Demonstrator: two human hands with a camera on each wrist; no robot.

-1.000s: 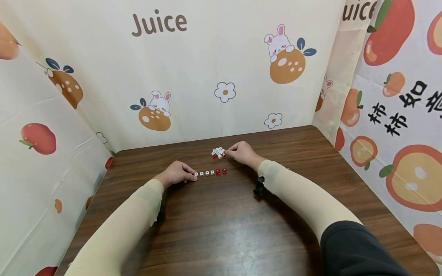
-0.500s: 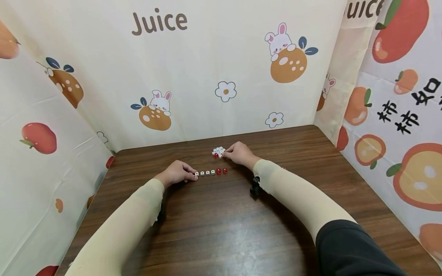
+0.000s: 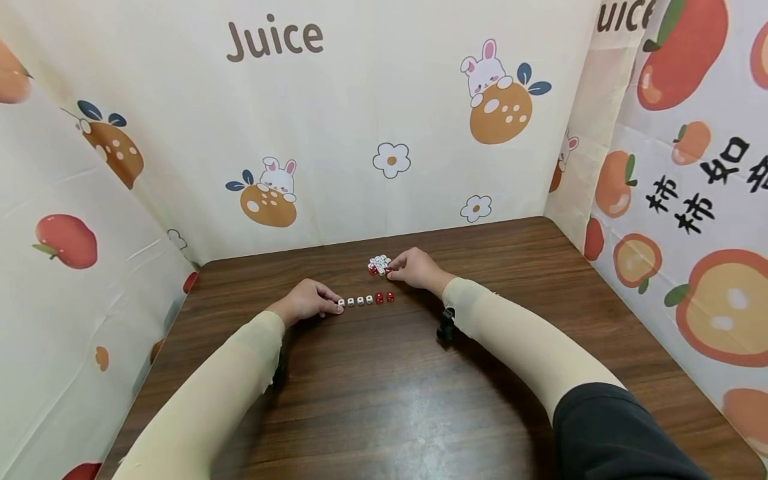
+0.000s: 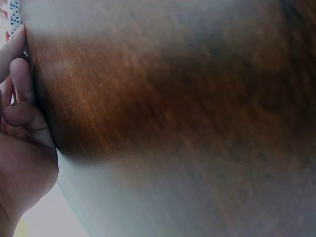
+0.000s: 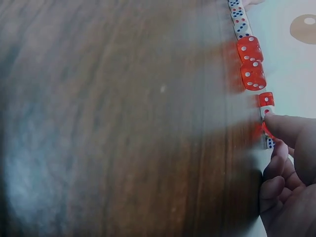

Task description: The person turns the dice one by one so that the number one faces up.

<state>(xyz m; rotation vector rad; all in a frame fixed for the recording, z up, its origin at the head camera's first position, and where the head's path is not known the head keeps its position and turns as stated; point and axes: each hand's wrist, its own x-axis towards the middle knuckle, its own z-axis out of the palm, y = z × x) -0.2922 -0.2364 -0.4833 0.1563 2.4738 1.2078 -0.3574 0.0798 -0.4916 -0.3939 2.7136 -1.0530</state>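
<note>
One red die (image 5: 267,130) in right grip (image 3: 417,269)

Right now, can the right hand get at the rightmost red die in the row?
Likely yes: nothing shows between the right hand and the rightmost red die, which sits close by. But the hand appears to pinch another red die, so it may have to let go first.

Open tabletop (image 3: 372,400) between the forearms (image 3: 534,340), dice row (image 3: 361,301) standing before the dice pile (image 3: 379,265), patterned wall (image 3: 336,120) behind.
</note>
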